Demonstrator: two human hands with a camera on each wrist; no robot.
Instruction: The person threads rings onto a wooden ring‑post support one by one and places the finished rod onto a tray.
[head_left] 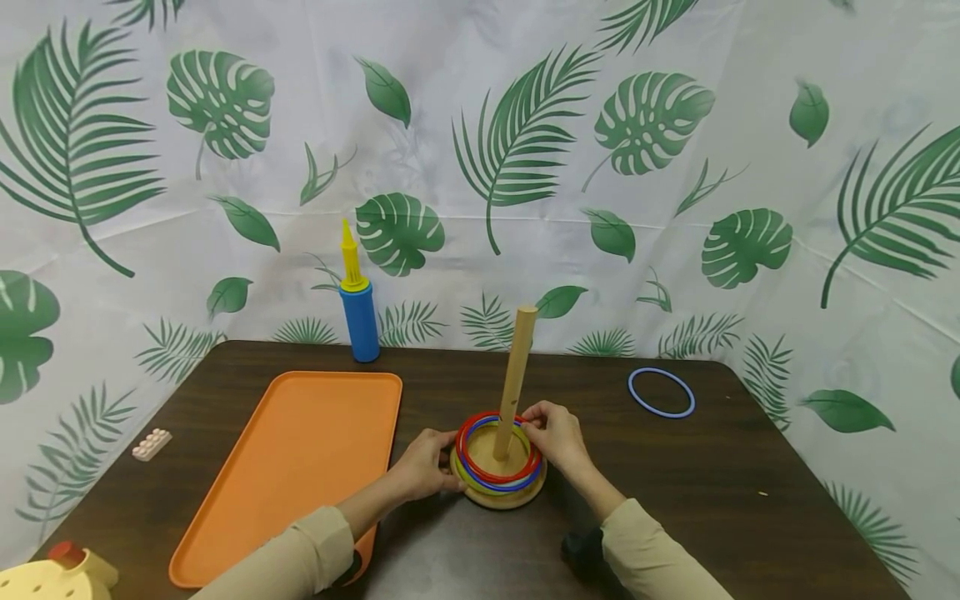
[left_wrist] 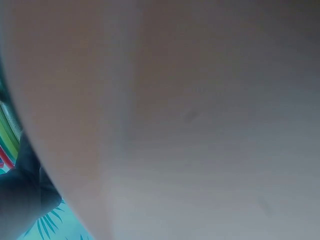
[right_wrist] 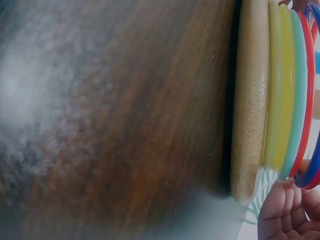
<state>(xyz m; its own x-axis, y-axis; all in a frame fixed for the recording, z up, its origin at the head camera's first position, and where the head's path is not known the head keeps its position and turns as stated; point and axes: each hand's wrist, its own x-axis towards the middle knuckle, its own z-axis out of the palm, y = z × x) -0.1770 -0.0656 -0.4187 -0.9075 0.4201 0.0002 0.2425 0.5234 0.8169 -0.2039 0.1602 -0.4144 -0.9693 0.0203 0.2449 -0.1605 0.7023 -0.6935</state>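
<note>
A wooden ring-toss post (head_left: 516, 379) stands on a round wooden base (head_left: 501, 502), tilting slightly in the head view. Around its foot lie stacked rings (head_left: 498, 483); yellow, turquoise, red and blue ones show in the right wrist view, with a blue ring (right_wrist: 316, 155) outermost. My left hand (head_left: 422, 467) holds the stack's left side, thumb low and fingers higher. On the far right side, my right hand (head_left: 557, 435) pinches the upper rings, its fingertips at the red and blue ones. The left wrist view is mostly blocked by a blurred close surface.
An orange tray (head_left: 315, 467) lies to the left. Behind it stands a blue and yellow hand pump (head_left: 362, 321). A light blue ring (head_left: 662, 413) lies at the back right. At the left are a pale pink toy brick (head_left: 152, 444) and a yellow toy (head_left: 56, 581).
</note>
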